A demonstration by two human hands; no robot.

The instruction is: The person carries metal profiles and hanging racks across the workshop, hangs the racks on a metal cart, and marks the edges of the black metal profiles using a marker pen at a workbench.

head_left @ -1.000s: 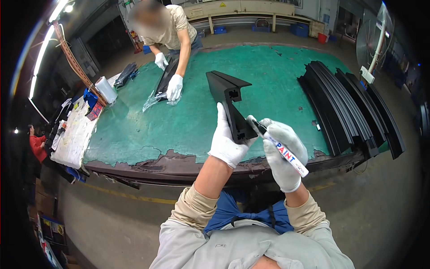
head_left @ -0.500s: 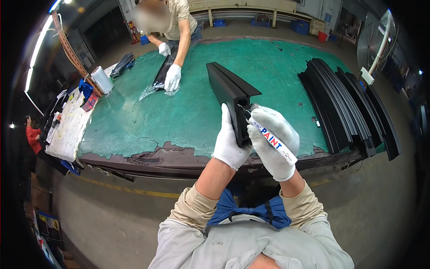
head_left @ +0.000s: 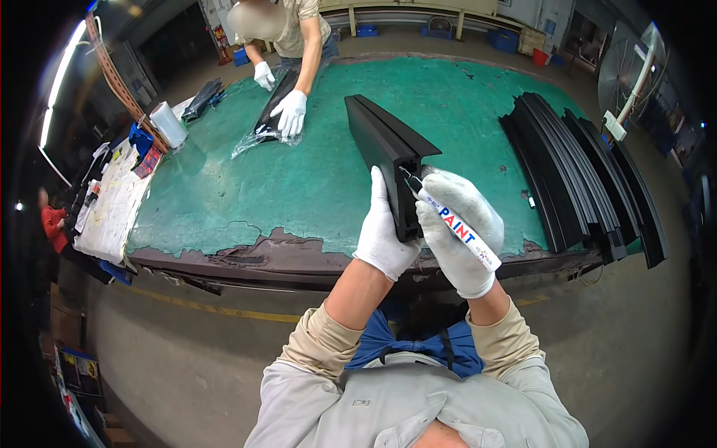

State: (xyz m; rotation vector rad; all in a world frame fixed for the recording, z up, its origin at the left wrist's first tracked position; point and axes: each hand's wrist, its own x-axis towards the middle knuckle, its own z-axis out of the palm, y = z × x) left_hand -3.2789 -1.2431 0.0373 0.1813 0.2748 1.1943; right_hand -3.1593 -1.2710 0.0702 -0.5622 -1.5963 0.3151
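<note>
In a white glove, my left hand (head_left: 385,233) grips the near end of a long black profile (head_left: 379,138), thumb along its left side. The profile slants away from me over the green-topped table, its cut end facing me. My right hand (head_left: 464,224), gloved too, is closed around a white paint marker (head_left: 459,233) lettered PAINT. The marker's dark tip end points up and left at the cut end of the profile. Whether the tip touches it, I cannot tell. Some right-hand fingers are hidden behind the marker.
Several black profiles (head_left: 571,175) lie side by side on the right of the green table (head_left: 314,201). Across from me a co-worker's gloved hand (head_left: 290,113) rests on a film-wrapped black piece (head_left: 270,104). A clear film roll (head_left: 169,125) stands at the left.
The marker's tip end has shifted slightly left at the profile's end. Across the table, the co-worker's hands have moved up a little, and the nearer one has its fingers more spread.
</note>
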